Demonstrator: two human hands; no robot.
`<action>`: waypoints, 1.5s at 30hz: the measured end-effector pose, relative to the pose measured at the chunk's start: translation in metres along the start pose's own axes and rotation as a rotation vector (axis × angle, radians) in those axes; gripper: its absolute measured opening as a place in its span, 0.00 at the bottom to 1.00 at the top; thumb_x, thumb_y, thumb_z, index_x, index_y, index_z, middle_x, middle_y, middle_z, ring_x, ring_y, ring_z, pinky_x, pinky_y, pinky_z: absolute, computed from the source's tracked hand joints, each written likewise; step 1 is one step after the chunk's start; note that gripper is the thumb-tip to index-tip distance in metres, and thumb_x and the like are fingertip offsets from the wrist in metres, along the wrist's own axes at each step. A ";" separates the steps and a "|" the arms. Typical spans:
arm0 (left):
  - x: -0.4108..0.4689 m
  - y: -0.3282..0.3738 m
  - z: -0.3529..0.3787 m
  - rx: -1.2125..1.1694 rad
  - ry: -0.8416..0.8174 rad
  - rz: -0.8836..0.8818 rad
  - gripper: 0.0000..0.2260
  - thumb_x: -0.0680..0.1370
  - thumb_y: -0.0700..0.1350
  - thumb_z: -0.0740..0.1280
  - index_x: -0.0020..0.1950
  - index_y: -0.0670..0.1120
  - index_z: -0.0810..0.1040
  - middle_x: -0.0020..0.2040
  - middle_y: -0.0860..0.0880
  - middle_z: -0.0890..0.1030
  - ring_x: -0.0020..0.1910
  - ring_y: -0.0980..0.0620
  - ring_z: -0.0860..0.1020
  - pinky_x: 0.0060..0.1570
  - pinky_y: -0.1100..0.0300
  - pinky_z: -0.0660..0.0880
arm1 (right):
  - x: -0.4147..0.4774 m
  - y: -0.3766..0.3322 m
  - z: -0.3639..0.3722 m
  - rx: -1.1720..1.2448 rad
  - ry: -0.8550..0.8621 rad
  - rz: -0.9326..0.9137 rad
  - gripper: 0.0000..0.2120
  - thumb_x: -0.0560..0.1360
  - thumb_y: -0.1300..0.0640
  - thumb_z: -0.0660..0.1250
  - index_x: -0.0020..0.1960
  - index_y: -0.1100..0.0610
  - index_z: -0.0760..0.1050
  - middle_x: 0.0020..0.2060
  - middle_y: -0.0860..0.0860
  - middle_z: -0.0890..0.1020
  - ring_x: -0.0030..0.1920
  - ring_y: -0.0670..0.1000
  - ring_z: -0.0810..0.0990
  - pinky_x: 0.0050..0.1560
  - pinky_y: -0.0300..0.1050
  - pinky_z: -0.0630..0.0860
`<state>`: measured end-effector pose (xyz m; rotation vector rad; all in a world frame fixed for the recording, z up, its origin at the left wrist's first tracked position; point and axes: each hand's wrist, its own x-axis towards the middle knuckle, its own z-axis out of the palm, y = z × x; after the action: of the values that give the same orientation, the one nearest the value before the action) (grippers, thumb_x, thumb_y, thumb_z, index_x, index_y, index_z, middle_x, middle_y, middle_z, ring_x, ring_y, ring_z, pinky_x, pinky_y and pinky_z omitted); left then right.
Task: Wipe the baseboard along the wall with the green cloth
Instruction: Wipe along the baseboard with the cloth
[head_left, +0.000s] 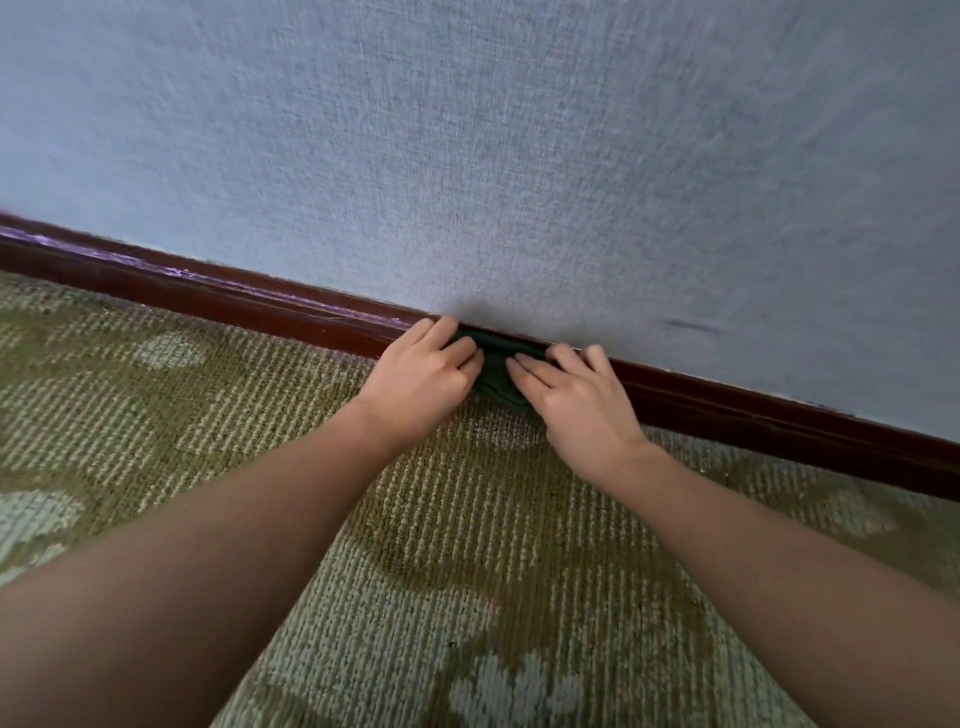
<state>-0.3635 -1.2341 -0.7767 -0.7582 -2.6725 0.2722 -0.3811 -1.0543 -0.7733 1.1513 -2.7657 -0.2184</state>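
A dark reddish-brown baseboard (218, 296) runs from the left edge down to the right along the foot of a blue-grey textured wall. A dark green cloth (493, 371) is bunched against it near the middle, mostly hidden between my hands. My left hand (423, 371) presses on the cloth's left side, fingers bent over it and reaching the top edge of the baseboard. My right hand (582, 397) lies on the cloth's right side with its fingers stretched out flat over it and against the baseboard.
Green patterned carpet (260, 395) with pale flower shapes covers the floor up to the baseboard. The wall (493, 156) fills the upper half of the view. A dark scuff mark (688, 326) sits on the wall just right of my hands.
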 end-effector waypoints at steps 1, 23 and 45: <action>-0.002 -0.002 0.000 0.006 0.001 -0.008 0.09 0.63 0.40 0.74 0.42 0.42 0.84 0.36 0.49 0.81 0.38 0.46 0.78 0.38 0.59 0.74 | 0.003 -0.001 0.000 -0.004 -0.020 -0.006 0.25 0.68 0.67 0.69 0.65 0.63 0.71 0.60 0.55 0.78 0.57 0.55 0.74 0.52 0.47 0.57; -0.042 -0.018 -0.010 0.079 -0.086 0.023 0.13 0.64 0.40 0.72 0.47 0.40 0.84 0.41 0.48 0.84 0.40 0.48 0.78 0.38 0.59 0.73 | 0.014 -0.031 -0.012 -0.242 -0.081 -0.152 0.22 0.70 0.53 0.68 0.64 0.53 0.74 0.59 0.46 0.79 0.55 0.47 0.76 0.52 0.40 0.71; -0.031 -0.026 -0.002 0.057 -0.116 -0.075 0.04 0.66 0.43 0.72 0.39 0.48 0.84 0.35 0.56 0.83 0.41 0.52 0.78 0.42 0.62 0.72 | 0.038 -0.034 -0.005 -0.088 -0.124 -0.093 0.24 0.77 0.61 0.55 0.73 0.60 0.57 0.66 0.52 0.69 0.63 0.54 0.62 0.58 0.46 0.57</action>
<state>-0.3502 -1.2725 -0.7758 -0.6416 -2.7823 0.3818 -0.3825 -1.1056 -0.7719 1.2866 -2.7777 -0.4315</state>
